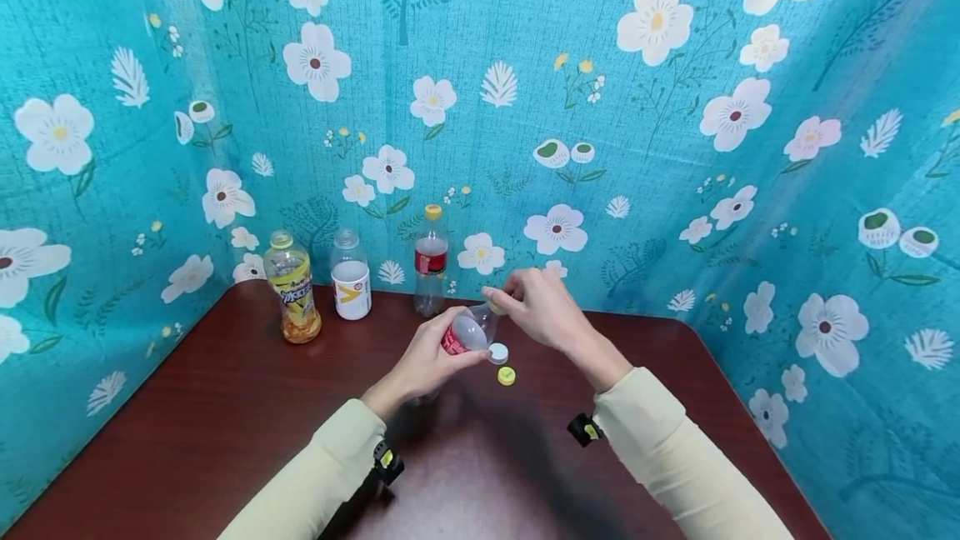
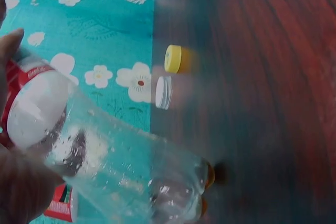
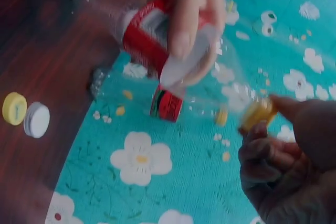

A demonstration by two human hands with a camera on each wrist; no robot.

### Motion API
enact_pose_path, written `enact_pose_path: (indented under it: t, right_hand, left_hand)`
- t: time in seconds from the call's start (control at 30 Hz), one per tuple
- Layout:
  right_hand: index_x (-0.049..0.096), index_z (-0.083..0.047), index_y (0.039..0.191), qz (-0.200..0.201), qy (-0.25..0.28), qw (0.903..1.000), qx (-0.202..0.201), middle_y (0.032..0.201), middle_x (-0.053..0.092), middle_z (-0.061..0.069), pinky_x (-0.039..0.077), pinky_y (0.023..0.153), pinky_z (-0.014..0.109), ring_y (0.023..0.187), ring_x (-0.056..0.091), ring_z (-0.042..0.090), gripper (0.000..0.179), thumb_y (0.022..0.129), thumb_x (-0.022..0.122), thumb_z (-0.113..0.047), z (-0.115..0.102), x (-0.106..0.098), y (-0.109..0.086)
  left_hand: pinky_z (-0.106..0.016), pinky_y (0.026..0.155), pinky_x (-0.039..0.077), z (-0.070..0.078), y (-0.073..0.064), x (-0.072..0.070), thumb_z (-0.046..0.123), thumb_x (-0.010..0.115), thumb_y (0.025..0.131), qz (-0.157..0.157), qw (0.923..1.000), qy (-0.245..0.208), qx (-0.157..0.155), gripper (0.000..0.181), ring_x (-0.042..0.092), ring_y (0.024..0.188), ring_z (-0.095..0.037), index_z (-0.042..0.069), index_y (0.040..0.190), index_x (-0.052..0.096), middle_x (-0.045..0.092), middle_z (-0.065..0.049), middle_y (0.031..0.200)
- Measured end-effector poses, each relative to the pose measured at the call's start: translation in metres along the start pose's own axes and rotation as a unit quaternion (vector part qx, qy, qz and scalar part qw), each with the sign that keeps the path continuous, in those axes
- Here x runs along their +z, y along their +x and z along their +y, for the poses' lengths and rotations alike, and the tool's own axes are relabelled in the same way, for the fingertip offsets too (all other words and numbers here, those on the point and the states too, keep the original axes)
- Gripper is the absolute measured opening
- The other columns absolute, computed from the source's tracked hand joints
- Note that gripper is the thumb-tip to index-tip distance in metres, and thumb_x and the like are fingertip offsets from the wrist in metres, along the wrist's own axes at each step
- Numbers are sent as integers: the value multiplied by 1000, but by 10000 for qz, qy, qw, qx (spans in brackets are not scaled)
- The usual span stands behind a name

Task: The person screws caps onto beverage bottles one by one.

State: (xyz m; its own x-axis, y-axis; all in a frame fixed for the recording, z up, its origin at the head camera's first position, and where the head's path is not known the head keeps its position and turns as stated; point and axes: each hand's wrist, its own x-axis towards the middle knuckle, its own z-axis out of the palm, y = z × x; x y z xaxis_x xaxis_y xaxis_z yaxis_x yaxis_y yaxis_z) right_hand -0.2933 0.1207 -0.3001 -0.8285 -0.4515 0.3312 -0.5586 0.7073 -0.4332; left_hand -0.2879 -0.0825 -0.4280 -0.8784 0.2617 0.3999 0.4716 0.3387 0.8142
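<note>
My left hand [image 1: 420,361] grips a clear plastic bottle [image 2: 121,156] around its red label, holding it tilted above the table with its neck toward the right hand. At that neck, the thumb and fingers of my right hand [image 1: 546,313] pinch a yellow cap [image 3: 258,114]. Whether the cap sits on the threads I cannot tell. The bottle looks empty apart from droplets on its inner wall in the left wrist view. On the table just below the hands lie a white cap [image 1: 498,353] and another yellow cap [image 1: 506,376], side by side.
Toward the back of the dark wooden table [image 1: 187,407] stand an uncapped yellow-labelled bottle [image 1: 297,290], an uncapped white-labelled bottle [image 1: 351,286] and a red-labelled bottle [image 1: 430,265] with a yellow cap. A blue flowered curtain [image 1: 480,107] surrounds the table's back and sides.
</note>
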Motion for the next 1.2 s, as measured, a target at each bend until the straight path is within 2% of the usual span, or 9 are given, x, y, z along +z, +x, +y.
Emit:
enact_pose_path:
  t: [0.13,0.27,0.4,0.5,0.67,0.73,0.83,1.0,1.2]
  right_hand:
    - [75,-16,98,-588,511,9958,-489,72,64,-2,49,57,32,62,57,15,22,104,61,-32,15,-11,0]
    - [71,-19,121,-1206,801,9861,-817,90,68,-5,54,68,35,78,63,15,23,105,60,-30,26,-20,-1]
    - [69,-26,125,-1477,878,9806,-945,101,67,-9,55,77,39,89,63,15,26,101,66,-35,29,-23,0]
    - [72,-26,119,-1211,863,9831,-1072,99,68,-11,56,78,38,87,63,13,22,99,70,-33,28,-18,1]
    - [76,-16,106,-301,613,9872,-1438,80,68,-7,50,61,30,67,58,11,15,97,73,-27,21,-4,1]
    - [77,-13,102,14,527,9882,-1440,73,66,-5,46,54,29,61,54,11,13,96,74,-24,15,-1,1]
    - [78,-11,96,343,383,9912,-1218,66,63,-6,41,49,28,54,51,12,13,96,74,-24,7,1,2]
    - [78,-11,93,468,204,9960,-734,63,60,-8,40,47,29,50,50,12,17,95,75,-28,1,1,2]
    - [76,-16,100,220,575,9950,-789,70,64,-9,47,55,31,59,57,12,18,97,73,-34,2,-1,0]
  left_hand:
    - [-31,84,58,-1,-1,-4,37,85,84,-261,9992,-180,-245,64,63,104,-17,23,139,56,66,4,120]
    - [-31,84,58,-1,-1,-7,38,85,85,-450,9980,-272,-347,63,63,106,-19,25,139,55,66,3,120]
    - [-31,84,58,0,0,-9,38,85,85,-532,9976,-321,-300,62,62,106,-20,25,138,55,66,3,120]
    - [-32,84,59,0,1,-9,37,84,85,-539,9975,-379,-241,62,62,106,-19,26,138,55,66,4,120]
    - [-30,85,58,-1,-1,-8,38,85,85,-354,9985,-334,-247,63,62,106,-17,26,138,55,65,6,121]
    - [-30,85,58,-1,-1,-7,38,85,85,-228,9991,-287,-211,65,62,107,-17,23,140,54,64,7,122]
    - [-30,85,58,2,1,-6,36,85,85,-83,9996,-248,-110,66,62,109,-16,21,141,53,64,7,124]
    - [-31,85,59,6,2,-4,33,85,85,-35,9999,-122,-47,67,62,110,-17,19,141,51,64,4,125]
    - [-31,85,58,7,0,-5,34,86,83,71,9998,0,-178,68,63,107,-16,20,140,52,64,3,123]
